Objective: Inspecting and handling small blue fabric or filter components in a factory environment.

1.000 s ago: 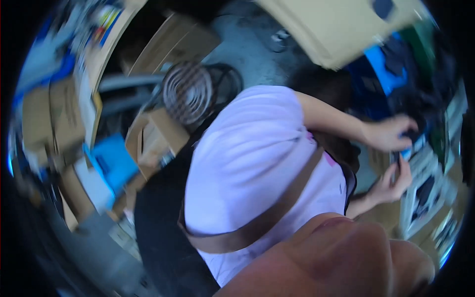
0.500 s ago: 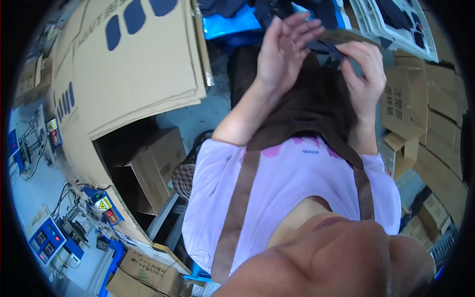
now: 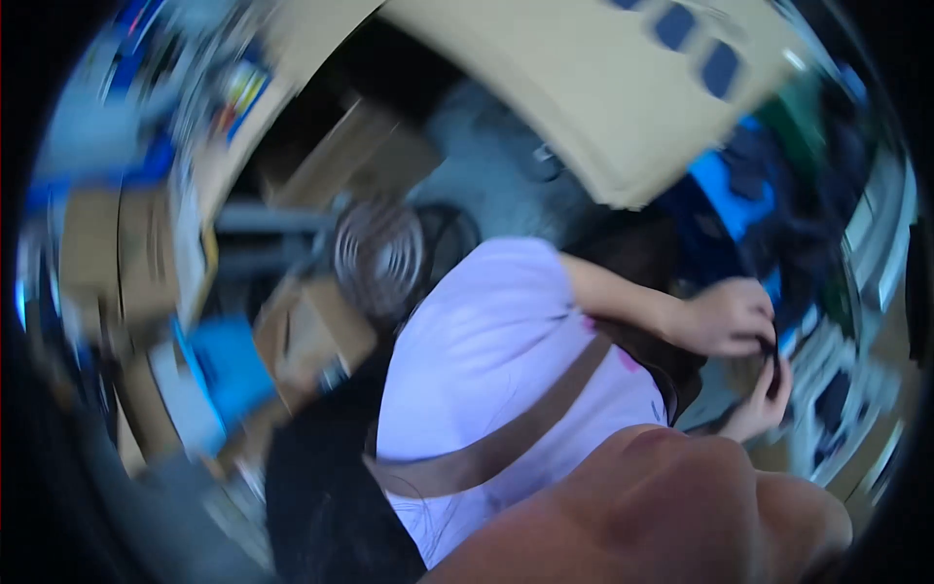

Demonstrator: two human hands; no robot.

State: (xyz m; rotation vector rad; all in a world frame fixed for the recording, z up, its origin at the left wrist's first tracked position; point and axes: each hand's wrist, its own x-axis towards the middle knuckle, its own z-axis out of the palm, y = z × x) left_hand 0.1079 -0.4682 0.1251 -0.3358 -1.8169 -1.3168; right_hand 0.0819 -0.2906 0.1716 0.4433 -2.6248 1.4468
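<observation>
Both hands meet at the right side of the head view, in front of my body. A small, thin dark piece (image 3: 775,352) shows between them, blurred; whether it is cloth or something stiffer I cannot make out. My left hand (image 3: 725,319) is closed, with curled fingertips pinching its upper part. My right hand (image 3: 761,407), lower down, is closed on it from below with thumb and fingers. Just beyond them lies a heap of dark pieces (image 3: 812,185) on bright blue sheeting (image 3: 725,200).
A large cardboard sheet (image 3: 584,88) with navy oval pieces (image 3: 673,27) is at the top. A white plastic crate (image 3: 827,380) stands right of my hands. Left are a round woven-looking seat (image 3: 381,255), cardboard boxes (image 3: 316,326), a blue bin (image 3: 226,370) and a blurred machine bench (image 3: 219,146).
My view has swung round, shifting the scene and smearing it. My left hand, open and raised before, has come to the dark piece and closed on it beside my right hand.
</observation>
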